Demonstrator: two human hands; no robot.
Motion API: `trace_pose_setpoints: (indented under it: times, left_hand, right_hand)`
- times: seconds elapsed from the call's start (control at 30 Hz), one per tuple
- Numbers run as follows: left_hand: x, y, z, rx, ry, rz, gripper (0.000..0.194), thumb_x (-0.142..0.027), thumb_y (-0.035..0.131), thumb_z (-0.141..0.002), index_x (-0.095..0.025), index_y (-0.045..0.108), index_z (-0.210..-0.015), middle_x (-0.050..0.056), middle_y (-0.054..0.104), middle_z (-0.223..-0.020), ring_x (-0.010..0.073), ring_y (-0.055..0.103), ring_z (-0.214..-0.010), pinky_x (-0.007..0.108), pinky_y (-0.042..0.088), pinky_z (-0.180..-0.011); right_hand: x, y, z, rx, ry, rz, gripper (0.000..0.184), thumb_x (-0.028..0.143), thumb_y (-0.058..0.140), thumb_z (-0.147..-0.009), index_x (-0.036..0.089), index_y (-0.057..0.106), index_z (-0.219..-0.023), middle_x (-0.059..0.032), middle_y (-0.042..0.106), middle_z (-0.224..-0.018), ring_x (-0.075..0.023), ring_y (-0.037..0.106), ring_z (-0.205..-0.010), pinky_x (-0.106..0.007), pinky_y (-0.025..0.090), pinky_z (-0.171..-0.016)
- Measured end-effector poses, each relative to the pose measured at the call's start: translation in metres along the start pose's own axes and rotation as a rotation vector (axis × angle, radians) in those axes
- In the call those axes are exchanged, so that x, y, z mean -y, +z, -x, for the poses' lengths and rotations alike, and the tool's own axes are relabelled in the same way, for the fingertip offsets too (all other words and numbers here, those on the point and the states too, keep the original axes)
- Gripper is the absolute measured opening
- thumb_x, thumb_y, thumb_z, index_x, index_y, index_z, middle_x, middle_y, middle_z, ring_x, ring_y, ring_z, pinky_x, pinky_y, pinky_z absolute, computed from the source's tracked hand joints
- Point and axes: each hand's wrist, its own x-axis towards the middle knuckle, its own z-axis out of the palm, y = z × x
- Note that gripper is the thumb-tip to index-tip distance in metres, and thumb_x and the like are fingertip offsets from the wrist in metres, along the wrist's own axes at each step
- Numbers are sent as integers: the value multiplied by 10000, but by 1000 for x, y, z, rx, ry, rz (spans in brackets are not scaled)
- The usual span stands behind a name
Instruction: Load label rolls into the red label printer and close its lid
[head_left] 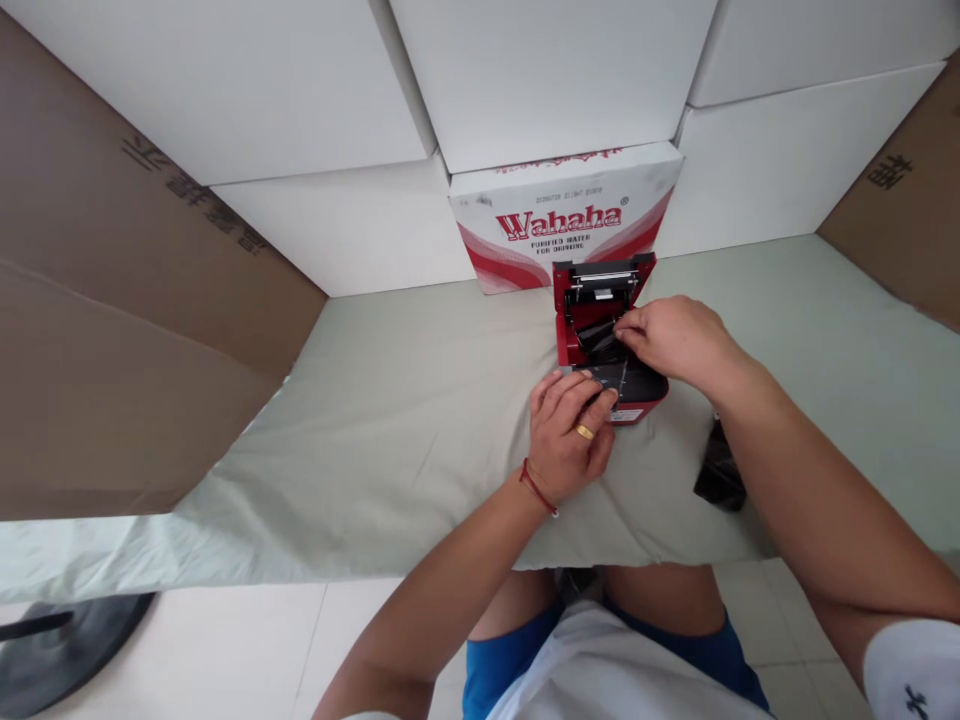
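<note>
Red box: open on the worktop
Black film: inside, left of the nearer right hand, whose fingers pinch it
Left hand: fingers over the box's front, grip unclear

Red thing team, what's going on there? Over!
Left hand on red device; right hand at its opening. Lid up. Wahaha box behind, not blocking hands.
</note>
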Motion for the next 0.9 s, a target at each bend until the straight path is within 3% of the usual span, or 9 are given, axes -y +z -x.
trace_pose_setpoints:
  times: [0.17, 0.27, 0.37, 0.47, 0.63, 0.83, 0.9]
  left_hand:
    - [2, 0, 0, 17, 11, 8, 450, -171, 589, -939, -307, 638, -1365, 67, 776, -1153, 254, 722, -1231, 497, 476, -1173]
    - [3, 0, 1, 41, -2, 37, 449, -167, 594, -938, -313, 646, -1360, 65, 775, -1167, 257, 714, -1246, 511, 474, -1176]
    - [4, 0, 2, 53, -7, 49, 443, -169, 595, -943, -313, 654, -1358, 64, 773, -1180, 257, 708, -1254, 518, 475, -1181]
    - [3, -1, 1, 19, 16, 34, 436, -161, 605, -936, -294, 658, -1348, 70, 773, -1163, 255, 711, -1240, 508, 489, -1168]
    - [0, -2, -2, 16, 40, 29, 454, -158, 608, -944, -294, 637, -1376, 69, 769, -1220, 244, 702, -1282, 493, 463, -1205]
    - [-4, -3, 1, -232, 39, -17, 596, -199, 700, -917, -280, 540, -1486, 80, 724, -1215, 263, 650, -1361, 478, 374, -1278]
    - [-4, -4, 2, -254, 36, -29, 600, -249, 687, -944, -262, 507, -1516, 87, 718, -1233, 269, 636, -1386, 485, 361, -1292]
  right_hand:
    - [9, 4, -6, -116, -44, 46, 410, 373, 506, -1023, 330, 804, -1301, -88, 845, -1085, -315, 754, -955, -392, 490, -729]
    - [20, 2, -10, -56, -104, 127, 414, 279, 521, -1003, 291, 798, -1311, -145, 839, -1092, -345, 759, -975, -405, 497, -736]
    - [32, -3, -15, 30, -118, 162, 391, 171, 495, -980, 205, 846, -1149, -208, 829, -1083, -366, 762, -1017, -426, 516, -783]
    - [43, -5, -20, 36, -119, 142, 364, 206, 500, -999, 205, 858, -1068, -211, 830, -1065, -367, 755, -1066, -437, 528, -838]
    - [47, -2, -21, 1, -86, 105, 308, 277, 578, -998, 198, 853, -1111, -237, 822, -1076, -411, 758, -1068, -489, 542, -866]
    - [34, -12, -14, 67, -19, 99, 296, 300, 647, -967, 203, 808, -1196, -206, 805, -1164, -392, 760, -1051, -432, 557, -803]
    - [32, -17, -12, 99, -18, 107, 331, 322, 612, -985, 197, 791, -1234, -203, 798, -1184, -382, 756, -1050, -417, 552, -787]
